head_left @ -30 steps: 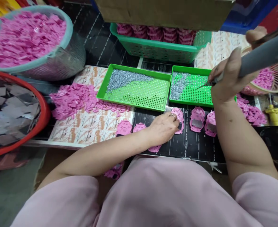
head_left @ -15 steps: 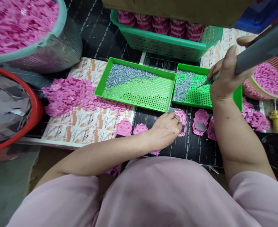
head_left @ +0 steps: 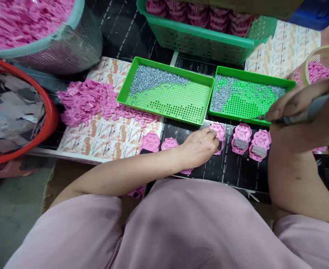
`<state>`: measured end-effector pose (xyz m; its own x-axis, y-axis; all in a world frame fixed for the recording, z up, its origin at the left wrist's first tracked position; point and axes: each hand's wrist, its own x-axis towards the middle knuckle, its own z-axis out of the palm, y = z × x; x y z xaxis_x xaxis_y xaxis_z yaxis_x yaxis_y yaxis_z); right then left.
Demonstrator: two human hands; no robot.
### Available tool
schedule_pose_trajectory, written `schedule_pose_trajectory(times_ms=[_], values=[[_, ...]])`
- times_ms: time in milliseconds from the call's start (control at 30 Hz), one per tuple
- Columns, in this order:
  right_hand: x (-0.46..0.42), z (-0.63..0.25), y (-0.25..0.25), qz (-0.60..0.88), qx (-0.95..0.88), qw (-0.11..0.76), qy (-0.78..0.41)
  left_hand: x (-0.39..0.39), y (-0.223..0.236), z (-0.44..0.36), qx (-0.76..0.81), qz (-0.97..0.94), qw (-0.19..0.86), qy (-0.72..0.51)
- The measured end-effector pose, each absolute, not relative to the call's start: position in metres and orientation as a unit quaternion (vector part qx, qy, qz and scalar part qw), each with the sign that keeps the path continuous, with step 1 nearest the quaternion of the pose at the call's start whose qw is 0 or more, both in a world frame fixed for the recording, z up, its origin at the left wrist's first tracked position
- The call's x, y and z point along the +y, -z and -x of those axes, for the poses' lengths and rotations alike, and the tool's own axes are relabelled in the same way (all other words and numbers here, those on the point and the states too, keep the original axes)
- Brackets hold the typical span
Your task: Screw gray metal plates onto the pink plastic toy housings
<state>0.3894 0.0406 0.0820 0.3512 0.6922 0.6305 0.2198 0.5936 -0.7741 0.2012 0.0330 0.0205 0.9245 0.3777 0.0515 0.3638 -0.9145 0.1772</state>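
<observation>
My left hand (head_left: 200, 147) rests on the table with its fingers curled over the edge of a pink plastic casing (head_left: 219, 130), pressing it down. To its right lie two more pink casings (head_left: 241, 132), each with a grey metal plate (head_left: 258, 150) on it. My right hand (head_left: 307, 108) is closed around a grey electric screwdriver (head_left: 317, 108), whose tip points left near the front rim of the smaller green tray (head_left: 245, 104). Small silver screws (head_left: 223, 93) lie in that tray. Other pink casings (head_left: 150, 142) sit left of my left hand, partly behind my forearm.
A larger green tray (head_left: 175, 105) with screws stands left of the small one. Loose pink pieces (head_left: 86, 101) are heaped further left. A red-rimmed basket (head_left: 50, 119) holds metal plates. Behind stands a green crate (head_left: 200, 43) of stacked pink parts; a cream basket (head_left: 311, 59) is at right.
My right hand has moved the screwdriver from over the small tray toward the right and nearer to me, and turned it. The left hand stays on the same pink casing. The view has shifted slightly.
</observation>
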Motion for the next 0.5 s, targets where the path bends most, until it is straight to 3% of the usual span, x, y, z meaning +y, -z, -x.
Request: schedule_pose_trajectory(times_ms=[200, 500], values=[[-0.006, -0.357, -0.069, 0.402, -0.491, 0.737, -0.232, 0.032, -0.017, -0.202, 0.190, -0.977, 0.076, -0.057], [-0.007, -0.349, -0.057, 0.355, -0.513, 0.736, -0.262, 0.033, -0.017, -0.204, 0.183, -0.979, 0.082, -0.027]])
